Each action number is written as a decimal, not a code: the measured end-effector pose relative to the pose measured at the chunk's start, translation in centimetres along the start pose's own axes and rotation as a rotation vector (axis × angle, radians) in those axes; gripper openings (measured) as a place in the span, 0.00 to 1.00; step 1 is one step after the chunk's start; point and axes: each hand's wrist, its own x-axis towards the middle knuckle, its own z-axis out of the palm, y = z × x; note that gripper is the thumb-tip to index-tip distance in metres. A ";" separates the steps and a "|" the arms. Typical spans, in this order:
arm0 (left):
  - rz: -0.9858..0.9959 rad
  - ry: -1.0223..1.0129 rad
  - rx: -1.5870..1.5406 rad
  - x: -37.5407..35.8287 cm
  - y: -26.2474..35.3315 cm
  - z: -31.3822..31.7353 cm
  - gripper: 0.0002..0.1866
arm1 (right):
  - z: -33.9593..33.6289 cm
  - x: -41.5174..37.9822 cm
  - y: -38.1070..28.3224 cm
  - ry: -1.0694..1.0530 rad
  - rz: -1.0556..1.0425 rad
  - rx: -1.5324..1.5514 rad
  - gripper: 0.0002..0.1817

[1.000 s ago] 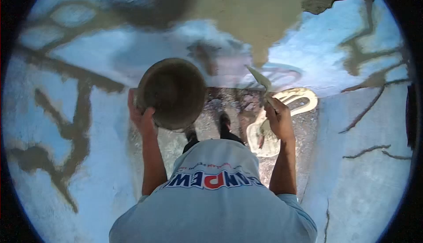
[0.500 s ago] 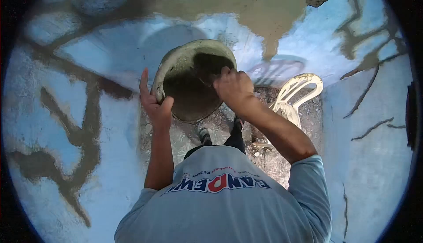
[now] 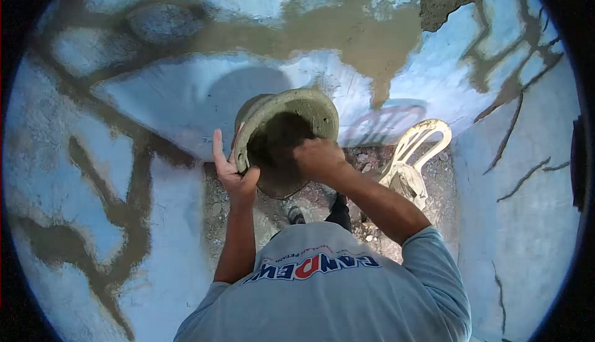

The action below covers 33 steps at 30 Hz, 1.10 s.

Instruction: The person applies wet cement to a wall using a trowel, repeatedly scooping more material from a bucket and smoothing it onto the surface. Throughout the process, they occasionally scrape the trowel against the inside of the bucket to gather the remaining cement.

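My left hand [image 3: 232, 173] grips the rim of a round, mortar-caked bowl [image 3: 302, 105] and holds it tilted at chest height, its opening turned toward me. My right hand [image 3: 318, 159] is closed in a fist inside the mouth of the bowl, down in the dark wet mortar. The trowel it holds is hidden behind the hand and in the bowl. Both arms reach forward from my light blue shirt [image 3: 322, 292].
Blue plastered walls [image 3: 155, 94] curve close around me, with cracks filled in grey-brown mortar [image 3: 124, 205] and a large wet patch [image 3: 372, 32] ahead. A white plastic chair [image 3: 414, 156] stands on the gravel floor [image 3: 372, 230] to my right. My feet show below the bowl.
The bowl has tipped toward me and shifted right and lower. My right hand, which held a trowel out to the right, has swung into the bowl and dug deeper.
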 end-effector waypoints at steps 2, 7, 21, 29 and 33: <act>-0.036 0.027 -0.007 0.1 0.0 0.1 0.61 | 0.8 0.5 -0.2 -0.011 0.025 0.075 0.14; -0.041 0.020 -0.063 0.1 -0.1 0.3 0.63 | 2.0 -0.1 -0.8 0.140 0.086 0.373 0.23; -0.273 0.442 0.232 -2.9 -5.1 -5.1 0.57 | 4.0 -6.9 4.0 0.494 0.020 0.901 0.31; -0.288 0.478 0.292 -5.2 -6.8 -8.9 0.55 | 5.3 -12.2 11.9 0.601 0.315 0.796 0.28; -0.304 0.518 0.354 -4.0 -5.7 -6.4 0.55 | 4.9 -13.4 18.5 0.500 0.448 0.496 0.25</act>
